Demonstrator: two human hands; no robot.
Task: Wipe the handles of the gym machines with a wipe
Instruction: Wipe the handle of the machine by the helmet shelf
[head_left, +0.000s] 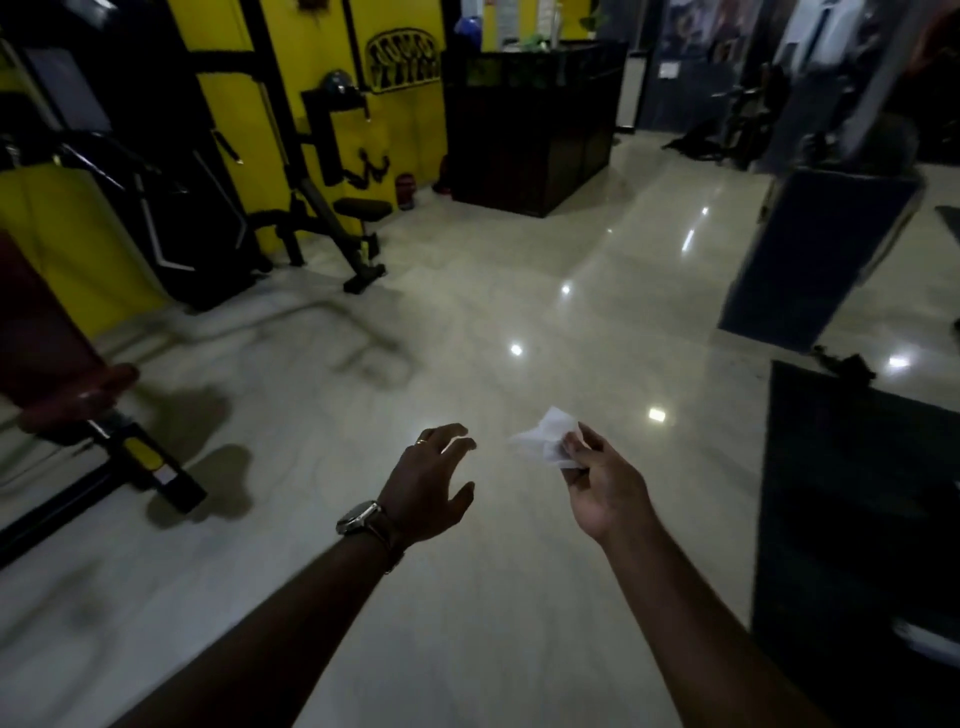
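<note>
A white wipe (545, 435) is pinched between the thumb and fingertips of the right hand (602, 480), crumpled and sticking out up and to the left of that hand. The left hand (428, 480) is held just beside it, apart from the wipe, with fingers spread and loosely curved and nothing held. A watch (358, 517) is worn on the left wrist and a ring (422, 442) on one finger. Both hands are held out over a glossy pale floor (519, 291), touching no machine. Well beyond the left hand, a black machine (332, 208) is seen against a yellow wall (405, 104). Left of the left hand, a dark red padded bench (57, 374) is seen. Close to the right of the right hand, a dark machine (857, 493) is seen, its details blurred. Far ahead, a dark counter (530, 135) is seen.
</note>
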